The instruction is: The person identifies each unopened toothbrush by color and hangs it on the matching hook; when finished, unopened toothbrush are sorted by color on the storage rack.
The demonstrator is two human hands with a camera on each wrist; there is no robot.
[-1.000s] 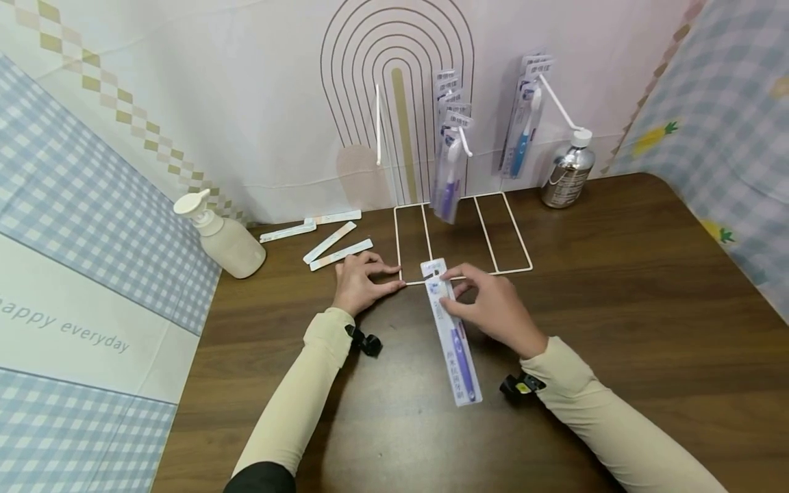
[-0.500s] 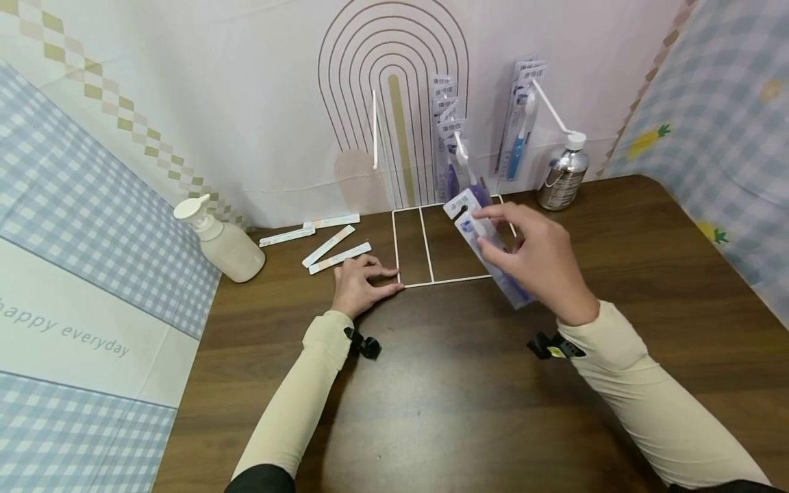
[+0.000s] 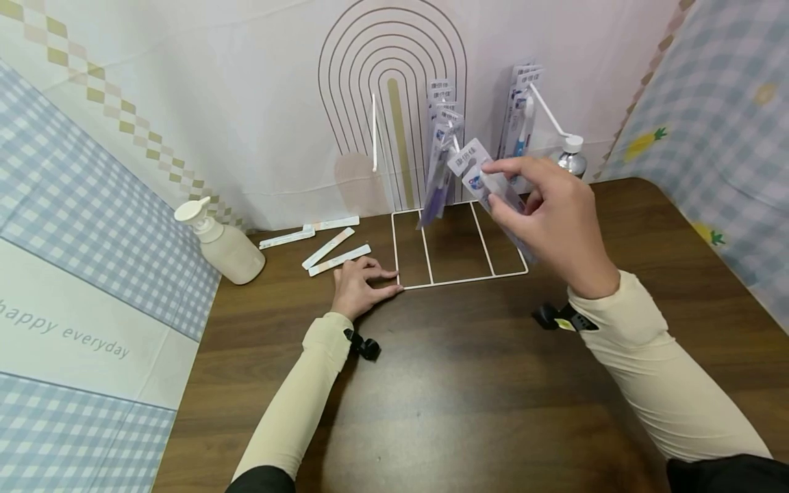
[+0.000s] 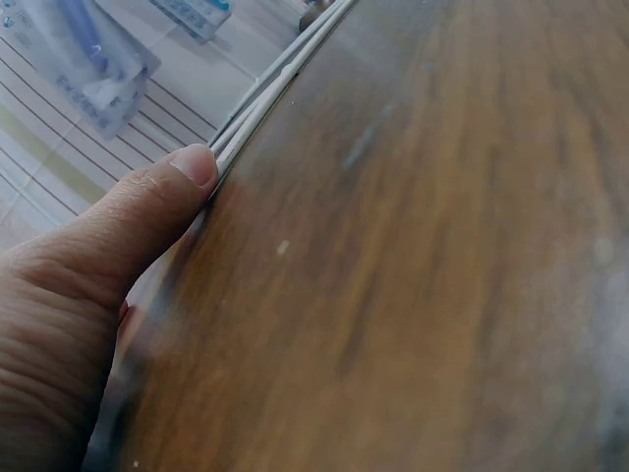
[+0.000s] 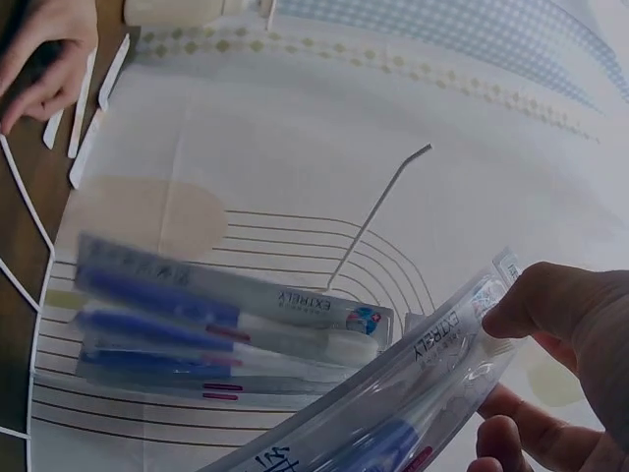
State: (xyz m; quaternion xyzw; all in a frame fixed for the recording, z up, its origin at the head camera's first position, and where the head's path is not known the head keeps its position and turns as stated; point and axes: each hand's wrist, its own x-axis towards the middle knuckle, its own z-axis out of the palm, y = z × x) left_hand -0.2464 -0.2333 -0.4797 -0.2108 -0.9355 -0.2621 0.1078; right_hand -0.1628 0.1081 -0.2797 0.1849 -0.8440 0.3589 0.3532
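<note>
My right hand [image 3: 548,216] pinches a packaged toothbrush [image 3: 466,159] near its header card, between thumb and fingers. The pack tilts, its top close to the tip of the middle hook, where several purple toothbrush packs [image 3: 436,181] hang. In the right wrist view, the held pack [image 5: 447,349] crosses in front of those hanging packs [image 5: 216,329]. My left hand [image 3: 359,284] holds the front left corner of a white wire rack [image 3: 431,257] with thumb and finger. The left wrist view shows the thumb [image 4: 162,202] against the wire; the other fingers are mostly hidden there.
More toothbrush packs [image 3: 514,109] hang on the right hook, beside a silver bottle [image 3: 573,157] partly hidden by my right hand. The left hook [image 3: 374,133] is bare. Several slim white packets [image 3: 329,248] and a pump bottle [image 3: 231,250] stand or lie left.
My right hand has lifted the toothbrush pack from in front of the rack, up and right, to the middle hook, tilting it. The hanging packs have swung. My left hand stays put.
</note>
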